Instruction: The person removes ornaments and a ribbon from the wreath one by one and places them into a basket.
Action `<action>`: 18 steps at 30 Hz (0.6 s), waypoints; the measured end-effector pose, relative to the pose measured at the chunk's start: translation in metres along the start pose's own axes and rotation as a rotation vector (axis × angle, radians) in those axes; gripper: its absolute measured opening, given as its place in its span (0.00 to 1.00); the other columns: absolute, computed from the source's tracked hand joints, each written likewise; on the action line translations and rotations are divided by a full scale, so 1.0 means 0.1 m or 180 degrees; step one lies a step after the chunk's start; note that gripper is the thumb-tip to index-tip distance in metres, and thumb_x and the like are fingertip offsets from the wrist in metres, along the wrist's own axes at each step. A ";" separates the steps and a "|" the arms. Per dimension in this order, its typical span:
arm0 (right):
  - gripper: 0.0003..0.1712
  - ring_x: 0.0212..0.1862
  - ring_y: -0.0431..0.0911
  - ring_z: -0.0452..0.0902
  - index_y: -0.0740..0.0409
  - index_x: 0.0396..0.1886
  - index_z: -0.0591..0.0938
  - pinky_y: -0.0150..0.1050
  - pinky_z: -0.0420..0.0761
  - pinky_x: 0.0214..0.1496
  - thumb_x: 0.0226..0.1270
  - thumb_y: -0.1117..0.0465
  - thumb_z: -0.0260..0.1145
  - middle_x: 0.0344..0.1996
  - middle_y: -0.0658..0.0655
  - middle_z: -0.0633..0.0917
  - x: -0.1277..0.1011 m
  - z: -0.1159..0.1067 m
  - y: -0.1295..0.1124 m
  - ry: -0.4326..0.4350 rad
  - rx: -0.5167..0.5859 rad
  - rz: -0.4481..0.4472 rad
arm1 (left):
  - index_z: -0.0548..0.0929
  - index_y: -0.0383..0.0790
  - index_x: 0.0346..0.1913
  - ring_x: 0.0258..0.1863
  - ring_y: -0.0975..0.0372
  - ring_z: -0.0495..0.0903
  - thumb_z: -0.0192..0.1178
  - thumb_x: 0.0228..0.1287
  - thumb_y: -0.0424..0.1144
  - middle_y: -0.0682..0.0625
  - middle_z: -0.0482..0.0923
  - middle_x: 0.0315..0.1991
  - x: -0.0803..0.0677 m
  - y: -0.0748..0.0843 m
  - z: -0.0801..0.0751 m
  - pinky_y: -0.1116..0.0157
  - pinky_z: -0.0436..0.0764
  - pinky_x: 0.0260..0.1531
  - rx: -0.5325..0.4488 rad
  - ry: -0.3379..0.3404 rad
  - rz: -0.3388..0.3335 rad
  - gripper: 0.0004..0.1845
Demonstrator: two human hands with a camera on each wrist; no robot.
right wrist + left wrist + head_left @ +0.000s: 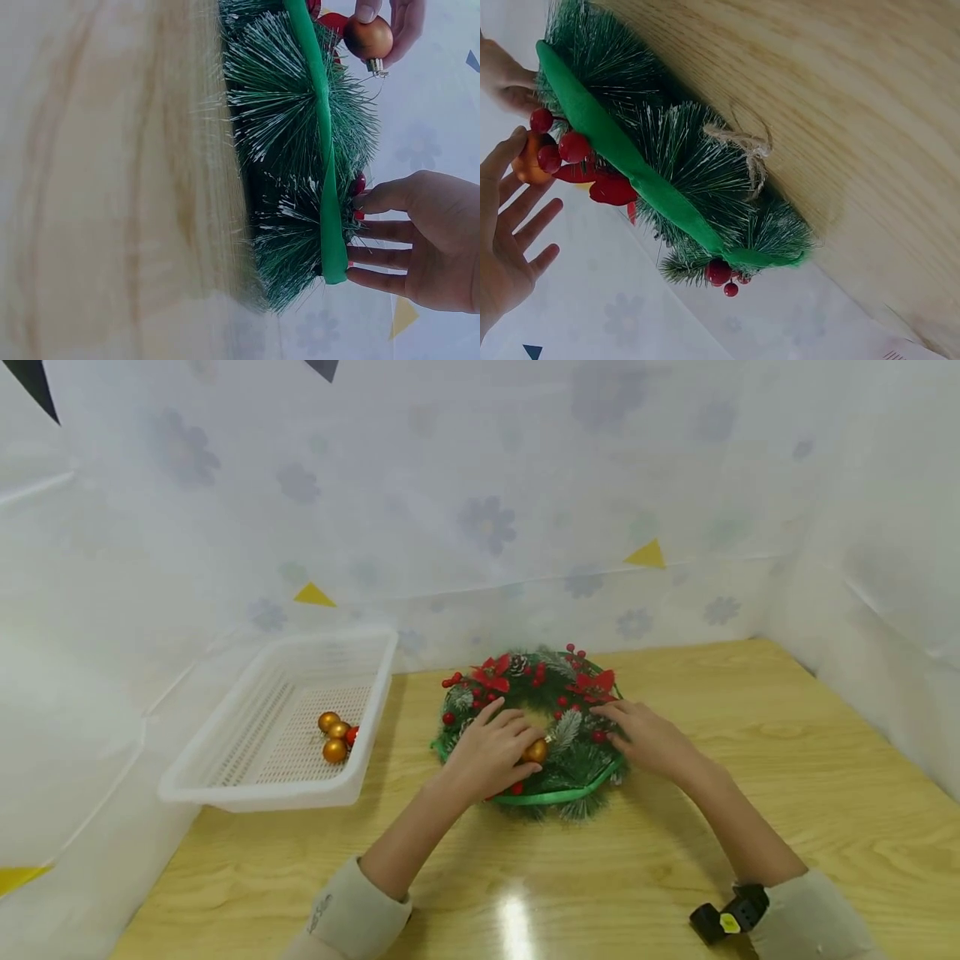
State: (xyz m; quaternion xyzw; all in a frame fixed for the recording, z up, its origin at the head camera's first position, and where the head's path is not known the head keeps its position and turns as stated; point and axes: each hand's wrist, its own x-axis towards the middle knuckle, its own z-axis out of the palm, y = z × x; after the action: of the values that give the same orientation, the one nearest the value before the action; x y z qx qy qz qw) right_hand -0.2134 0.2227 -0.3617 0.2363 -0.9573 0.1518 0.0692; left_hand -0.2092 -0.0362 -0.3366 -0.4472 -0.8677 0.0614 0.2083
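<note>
A green wreath [534, 731] with red berries, red flowers and a green ribbon edge lay flat on the wooden tabletop [750, 793], near its far edge. The left hand [491, 752] rested on the wreath's near left part, its fingers [517, 727] curled about a gold ball [536, 751] set against the greenery. The right hand [651, 739] lay on the wreath's right side with fingers stretched out flat. To the left, well apart from the wreath, stood a white plastic basket [225, 777] holding three gold balls [333, 736] and something small and red beside them. A black band [731, 914] sat on the right wrist
</note>
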 end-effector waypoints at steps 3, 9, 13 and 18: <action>0.25 0.54 0.66 0.66 0.64 0.60 0.71 0.60 0.73 0.47 0.62 0.69 0.61 0.57 0.70 0.70 -0.01 0.03 0.01 0.0017 -0.0006 0.0018 | 0.79 0.48 0.53 0.55 0.59 0.70 0.60 0.57 0.57 0.52 0.78 0.50 0.00 0.01 0.01 0.57 0.54 0.64 -0.0021 0.0053 -0.0006 0.24; 0.25 0.54 0.66 0.66 0.64 0.60 0.71 0.58 0.74 0.44 0.62 0.68 0.60 0.56 0.69 0.71 0.05 -0.02 0.03 0.0055 -0.0059 -0.0009 | 0.80 0.48 0.52 0.56 0.59 0.69 0.63 0.55 0.55 0.53 0.78 0.48 0.06 -0.05 -0.01 0.57 0.56 0.64 -0.0080 0.0225 -0.0077 0.24; 0.24 0.53 0.66 0.67 0.64 0.60 0.72 0.59 0.73 0.46 0.62 0.69 0.61 0.55 0.69 0.72 0.04 -0.02 0.04 0.0056 -0.0055 -0.0033 | 0.81 0.48 0.51 0.56 0.59 0.69 0.63 0.55 0.55 0.53 0.79 0.47 0.09 -0.06 -0.03 0.56 0.56 0.63 -0.0084 0.0286 -0.0086 0.23; 0.24 0.52 0.66 0.68 0.66 0.59 0.72 0.60 0.72 0.47 0.61 0.70 0.61 0.54 0.70 0.72 -0.01 0.01 0.01 0.0027 -0.0013 -0.0063 | 0.81 0.48 0.49 0.55 0.59 0.70 0.65 0.53 0.54 0.54 0.80 0.44 0.09 -0.07 -0.02 0.57 0.57 0.63 -0.0130 0.0429 -0.0092 0.22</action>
State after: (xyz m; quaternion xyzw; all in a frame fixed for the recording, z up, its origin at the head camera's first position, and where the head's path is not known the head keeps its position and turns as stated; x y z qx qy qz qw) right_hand -0.2132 0.2232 -0.3631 0.2449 -0.9549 0.1502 0.0752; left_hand -0.2181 -0.0334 -0.3298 -0.4419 -0.8591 0.0104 0.2580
